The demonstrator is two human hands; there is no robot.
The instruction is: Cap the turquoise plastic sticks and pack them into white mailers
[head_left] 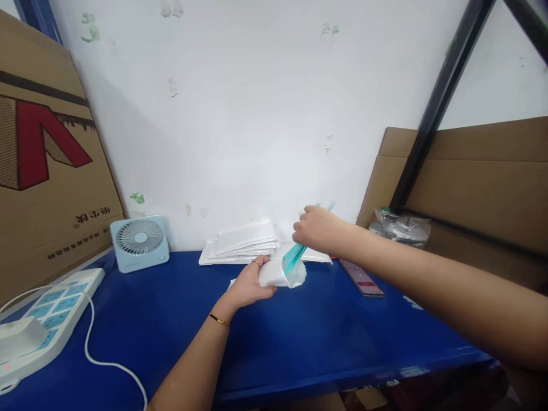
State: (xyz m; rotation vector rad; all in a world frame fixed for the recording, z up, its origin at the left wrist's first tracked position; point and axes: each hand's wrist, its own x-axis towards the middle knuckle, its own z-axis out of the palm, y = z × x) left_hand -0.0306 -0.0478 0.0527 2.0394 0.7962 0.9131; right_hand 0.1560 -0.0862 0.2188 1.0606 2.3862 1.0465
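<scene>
White wall (257, 114), marked with small greenish and grey patches, rises behind a blue tabletop (299, 348). Against it, at the back of the surface, lies a stack of flat white envelopes (246, 241), loosely fanned.

In front of that stack, the left hand (252, 279) is closed around a white pouch (273, 274), thumb on the upper side and fingers beneath. This hand wears a ring, with a bracelet (219, 319) at its wrist. The pouch projects from the grip toward the right, and its open mouth faces right, clear of the fingers.

Above and to the right of that mouth, the right hand (317, 228) pinches a bundle of thin teal strips (295, 257), the fingers curled in tightly. The strips slant down and to the left from beneath the fingers, their lower ends inside the mouth of the pouch; their upper ends poke out above the hand. The two hands are near each other but apart, bridged by the strips and the pouch.

Below the right forearm a phone (362, 278) lies face up with its screen lit. On the far left stand a pale blue fan (140, 242), a power strip (64, 311) and a printed cardboard box (38, 217).
</scene>
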